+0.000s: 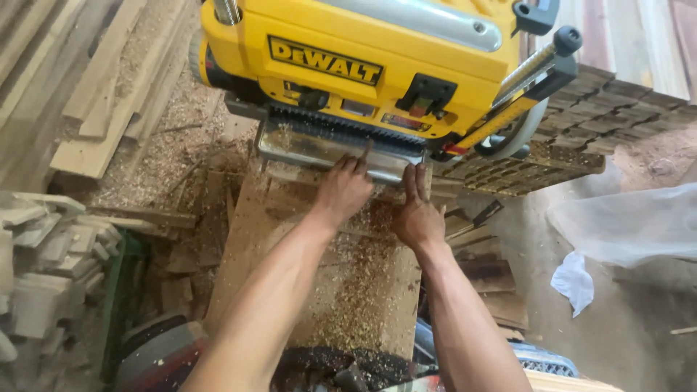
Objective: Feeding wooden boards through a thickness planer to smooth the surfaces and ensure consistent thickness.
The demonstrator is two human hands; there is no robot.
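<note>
Neither hand grips: the left hand [341,192] and right hand [417,214] lie flat, fingers extended and together, pressing down on a wide board [319,290]. The board's far end sits at the metal infeed table [319,151] of the yellow planer [363,58], at twelve o'clock. Flat palms hold it level there. Shavings [363,290] cover the board.
</note>
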